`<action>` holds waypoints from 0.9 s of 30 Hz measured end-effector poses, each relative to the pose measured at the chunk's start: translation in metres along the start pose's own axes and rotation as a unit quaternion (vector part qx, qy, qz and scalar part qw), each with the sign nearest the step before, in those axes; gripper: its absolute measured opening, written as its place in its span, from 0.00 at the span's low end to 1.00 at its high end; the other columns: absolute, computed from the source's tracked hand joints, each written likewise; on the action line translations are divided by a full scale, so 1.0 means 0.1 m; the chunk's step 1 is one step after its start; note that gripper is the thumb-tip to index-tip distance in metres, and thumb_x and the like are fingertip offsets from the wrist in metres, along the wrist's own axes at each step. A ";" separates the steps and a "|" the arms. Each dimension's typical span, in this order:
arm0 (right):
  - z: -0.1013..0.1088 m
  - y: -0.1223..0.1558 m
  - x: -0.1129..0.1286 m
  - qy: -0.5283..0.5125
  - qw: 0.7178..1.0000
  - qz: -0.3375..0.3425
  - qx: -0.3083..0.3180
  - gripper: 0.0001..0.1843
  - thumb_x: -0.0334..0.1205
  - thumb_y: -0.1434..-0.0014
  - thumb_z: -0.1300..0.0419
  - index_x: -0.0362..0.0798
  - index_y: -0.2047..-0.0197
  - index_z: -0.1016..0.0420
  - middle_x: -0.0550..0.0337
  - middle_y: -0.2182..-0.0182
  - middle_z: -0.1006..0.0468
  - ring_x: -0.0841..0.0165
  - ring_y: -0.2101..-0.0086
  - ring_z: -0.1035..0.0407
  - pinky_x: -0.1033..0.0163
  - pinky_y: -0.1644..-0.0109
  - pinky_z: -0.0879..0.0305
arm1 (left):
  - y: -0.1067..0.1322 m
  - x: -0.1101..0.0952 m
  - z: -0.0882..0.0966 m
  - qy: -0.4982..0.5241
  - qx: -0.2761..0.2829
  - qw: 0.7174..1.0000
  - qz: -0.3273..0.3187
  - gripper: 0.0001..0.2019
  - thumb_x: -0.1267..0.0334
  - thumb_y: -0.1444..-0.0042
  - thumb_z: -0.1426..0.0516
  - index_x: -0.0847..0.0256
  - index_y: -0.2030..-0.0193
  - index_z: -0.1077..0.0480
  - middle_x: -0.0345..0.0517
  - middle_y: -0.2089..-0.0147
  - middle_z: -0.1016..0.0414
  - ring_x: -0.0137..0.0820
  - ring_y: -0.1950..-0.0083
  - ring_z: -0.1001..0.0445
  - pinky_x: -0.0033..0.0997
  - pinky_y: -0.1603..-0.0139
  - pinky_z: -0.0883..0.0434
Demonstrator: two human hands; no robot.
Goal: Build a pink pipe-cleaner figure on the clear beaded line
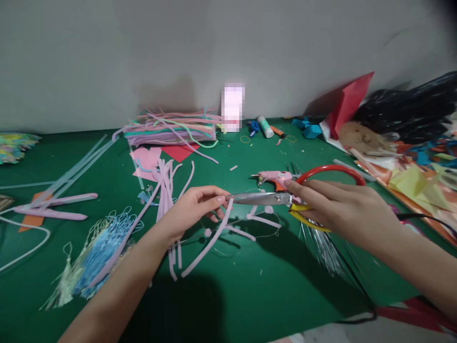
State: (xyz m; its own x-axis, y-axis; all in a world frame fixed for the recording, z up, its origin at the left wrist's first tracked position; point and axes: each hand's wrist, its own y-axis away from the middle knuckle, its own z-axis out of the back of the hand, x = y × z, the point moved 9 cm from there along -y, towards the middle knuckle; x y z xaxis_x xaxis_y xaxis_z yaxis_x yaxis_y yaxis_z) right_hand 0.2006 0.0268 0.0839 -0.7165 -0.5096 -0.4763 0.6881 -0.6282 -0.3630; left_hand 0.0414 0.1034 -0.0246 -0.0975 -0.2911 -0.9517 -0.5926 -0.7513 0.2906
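My left hand [194,207] pinches a long pale pink pipe cleaner [207,245] near its upper end, and the rest slants down to the left over the green table [250,295]. My right hand [342,209] grips scissors [262,198] with yellow handles. Their steel blades point left and meet the pipe cleaner just beside my left fingertips. A small pink pipe-cleaner figure with pompom ends [262,216] lies under the blades. A pink glue gun [274,178] and a red hoop [330,171] lie just behind my right hand.
A stack of pastel pipe cleaners [171,129] sits at the back by the wall, with pink and red paper [157,157] in front. Blue and green tassels [89,255] lie at the left. Coloured paper and a black bag [410,112] crowd the right side. Silver wires [321,247] lie below my right hand.
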 end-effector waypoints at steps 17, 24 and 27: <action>0.06 -0.16 0.01 0.071 0.995 0.068 -0.016 0.17 0.29 0.31 0.57 0.50 0.59 0.27 0.64 0.75 0.22 0.75 0.78 0.32 0.66 0.77 0.45 | 0.01 -0.05 0.04 -0.007 -0.012 1.000 -0.006 0.11 0.57 0.44 0.40 0.62 0.60 0.25 0.42 0.67 0.28 0.27 0.67 0.30 0.27 0.65 0.30; -0.03 -0.27 0.05 0.067 0.992 0.106 0.019 0.19 0.22 0.37 0.54 0.48 0.61 0.25 0.58 0.79 0.28 0.66 0.74 0.39 0.62 0.73 0.49 | -0.01 -0.03 0.10 0.011 -0.028 1.000 -0.008 0.10 0.59 0.44 0.40 0.61 0.59 0.25 0.42 0.65 0.27 0.28 0.65 0.28 0.27 0.65 0.30; -0.06 -0.30 0.08 0.067 0.990 0.124 0.021 0.17 0.27 0.35 0.54 0.49 0.60 0.25 0.59 0.79 0.28 0.67 0.76 0.40 0.62 0.74 0.51 | -0.01 0.00 0.13 0.011 -0.041 0.999 0.001 0.10 0.59 0.45 0.40 0.62 0.60 0.25 0.42 0.65 0.27 0.28 0.65 0.28 0.26 0.65 0.30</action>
State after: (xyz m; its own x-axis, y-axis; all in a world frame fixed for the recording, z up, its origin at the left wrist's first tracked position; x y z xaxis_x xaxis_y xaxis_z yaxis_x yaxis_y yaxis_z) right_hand 0.1754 0.0452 0.0861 -0.5028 -0.5701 -0.6498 0.8333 -0.5195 -0.1890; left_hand 0.0311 0.1121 -0.0258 -0.0813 -0.3052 -0.9488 -0.5243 -0.7965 0.3011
